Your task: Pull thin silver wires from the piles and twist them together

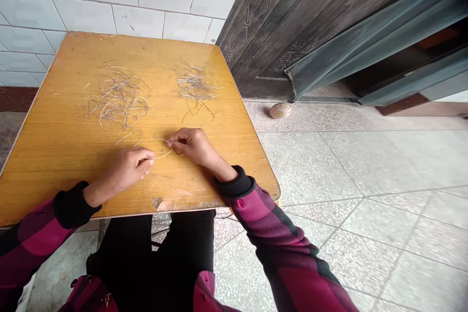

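A thin, pale piece of wire [163,155] curves between my two hands, just over the front part of the wooden table [190,180]. One end is pinched by my left hand [129,165], its fingers pressed together. Farther along, my right hand [192,145] grips the same wire between thumb and forefinger, and a short tip sticks out to the left. Beyond my left hand lies a loose, tangled pile of wire pieces [122,100], some bent. A smaller, straighter pile of wires [197,83] lies beyond my right hand.
White wall tiles [84,14] rise behind the table. To the right stand a dark carved door [270,24] and a hanging grey-green curtain [340,48]. A ball [280,110] rests on the tiled floor [310,165]. My legs [153,253] are under the table's front edge.
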Action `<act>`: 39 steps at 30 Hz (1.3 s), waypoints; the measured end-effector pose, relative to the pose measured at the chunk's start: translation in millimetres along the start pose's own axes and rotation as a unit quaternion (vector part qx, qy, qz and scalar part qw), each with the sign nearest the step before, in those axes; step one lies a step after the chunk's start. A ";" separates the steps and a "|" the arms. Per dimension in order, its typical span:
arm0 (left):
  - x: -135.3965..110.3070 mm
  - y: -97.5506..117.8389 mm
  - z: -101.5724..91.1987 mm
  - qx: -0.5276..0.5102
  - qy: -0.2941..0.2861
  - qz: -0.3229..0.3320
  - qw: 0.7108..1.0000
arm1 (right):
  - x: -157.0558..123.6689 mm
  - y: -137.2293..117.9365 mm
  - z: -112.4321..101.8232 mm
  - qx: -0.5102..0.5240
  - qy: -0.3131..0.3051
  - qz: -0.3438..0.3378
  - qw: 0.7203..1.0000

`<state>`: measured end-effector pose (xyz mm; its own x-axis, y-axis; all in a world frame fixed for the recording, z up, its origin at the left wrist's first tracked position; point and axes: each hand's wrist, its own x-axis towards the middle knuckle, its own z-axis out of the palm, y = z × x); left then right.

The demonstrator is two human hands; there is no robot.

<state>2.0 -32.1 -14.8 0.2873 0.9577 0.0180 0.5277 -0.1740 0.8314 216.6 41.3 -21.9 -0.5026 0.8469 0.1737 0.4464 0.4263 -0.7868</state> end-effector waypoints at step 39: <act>61.1 5.0 6.0 0.373 0.041 0.246 0.893 | 1.0 -1.1 1.1 -0.205 0.000 0.019 0.979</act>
<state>27.1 24.2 -12.9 0.5881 0.7314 0.3454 0.7487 -0.6538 0.1097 214.8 41.3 -21.5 -0.4803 0.8644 0.1488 0.7239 0.4865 -0.4891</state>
